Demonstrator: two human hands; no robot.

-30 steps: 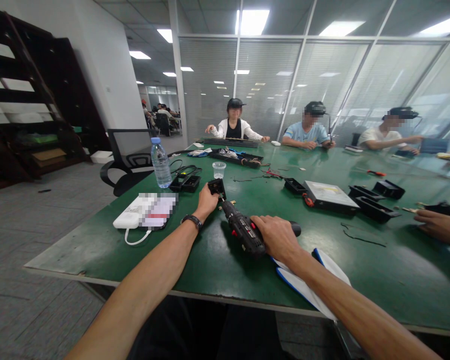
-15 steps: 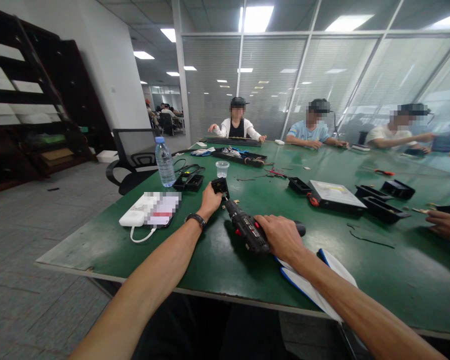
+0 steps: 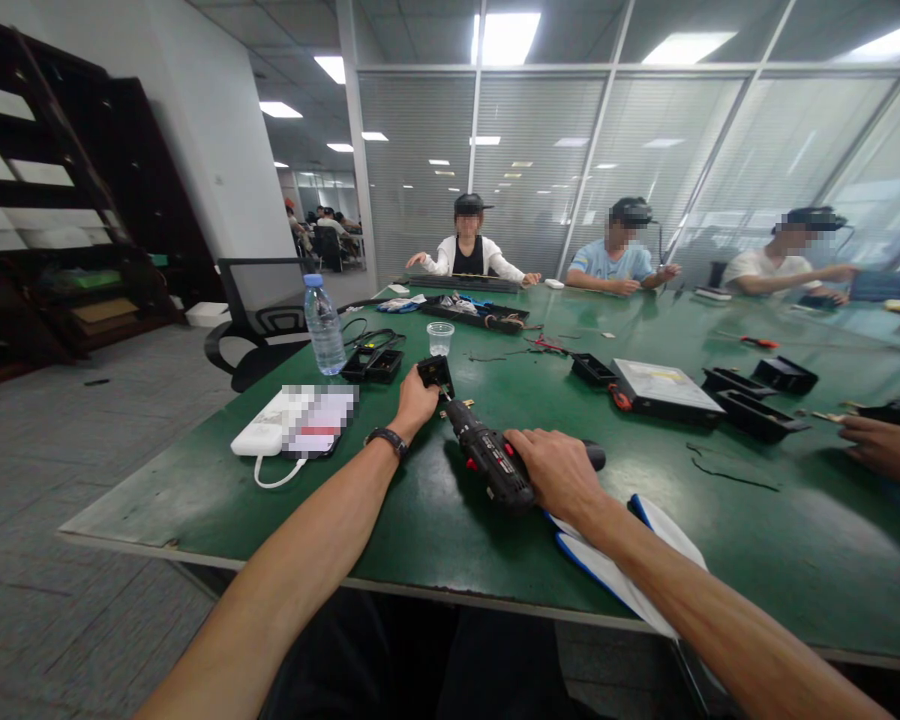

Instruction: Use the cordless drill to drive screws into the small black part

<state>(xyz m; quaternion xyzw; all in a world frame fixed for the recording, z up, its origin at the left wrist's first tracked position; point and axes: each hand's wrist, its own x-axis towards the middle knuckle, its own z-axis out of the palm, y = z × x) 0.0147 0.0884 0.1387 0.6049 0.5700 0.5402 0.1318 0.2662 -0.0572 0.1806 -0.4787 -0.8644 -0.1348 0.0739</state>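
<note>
My right hand point(image 3: 559, 472) grips a black and red cordless electric screwdriver point(image 3: 487, 460), whose bit points at a small black part point(image 3: 435, 373) on the green table point(image 3: 435, 520). My left hand point(image 3: 414, 402), with a watch on the wrist, holds that black part upright against the table. The bit's tip meets the part just right of my fingers. A white and blue glove point(image 3: 615, 570) lies under my right forearm.
A water bottle point(image 3: 323, 325), a clear plastic cup point(image 3: 439, 339), a white power bank with a phone point(image 3: 292, 424), black trays point(image 3: 754, 415) and a flat drive point(image 3: 664, 388) lie around. Another person's hand point(image 3: 881, 448) rests at the right edge. Three people sit at the far side.
Only the view shifts slightly; my hands, the screwdriver and the black part keep the same pose.
</note>
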